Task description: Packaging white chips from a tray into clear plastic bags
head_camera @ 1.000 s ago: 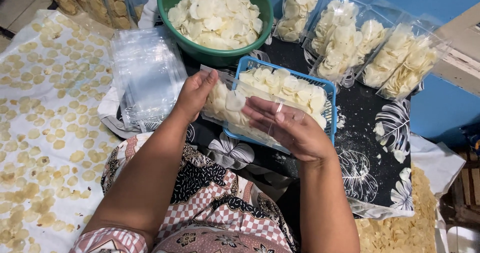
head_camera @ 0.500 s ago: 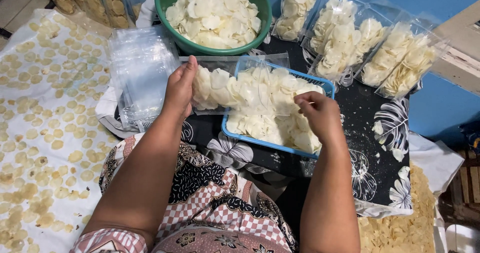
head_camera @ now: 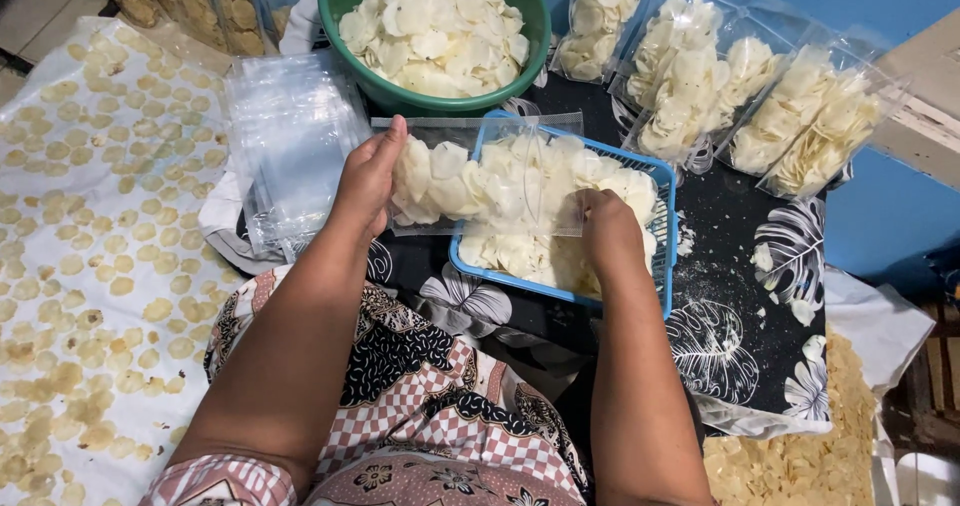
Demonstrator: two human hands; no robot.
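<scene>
Black leaf-print cloth [head_camera: 760,296] covers the floor. Left hand [head_camera: 368,171] pinches one end of a clear plastic bag [head_camera: 480,181] half-filled with pale chips; right hand [head_camera: 608,231] grips the other over the blue plastic basket [head_camera: 665,226]. Tilted, chips could spill.
</scene>
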